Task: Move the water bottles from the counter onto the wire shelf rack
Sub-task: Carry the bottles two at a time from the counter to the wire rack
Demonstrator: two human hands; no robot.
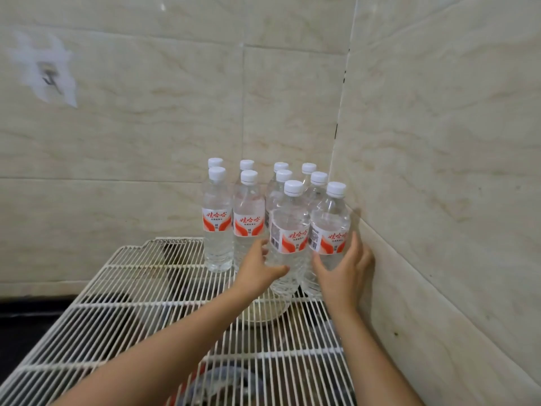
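Several clear water bottles with white caps and red-and-white labels stand in rows at the far right corner of the white wire shelf rack (pixel 140 288). My left hand (pixel 256 271) wraps the lower part of the front middle bottle (pixel 289 230), thumb across its front. My right hand (pixel 345 271) cups the front right bottle (pixel 330 221), with its thumb in front and its fingers on the wall side. Both bottles stand upright with their bases on the rack. Two more bottles (pixel 218 230) stand just left of my left hand.
Tiled walls meet in a corner right behind the bottles, and the right wall (pixel 439 200) almost touches my right hand. A pale bowl (pixel 263 313) and dark dishes show under the rack wires. A dark counter (pixel 29 317) lies at the left. A metal hook (pixel 49 77) hangs on the back wall.
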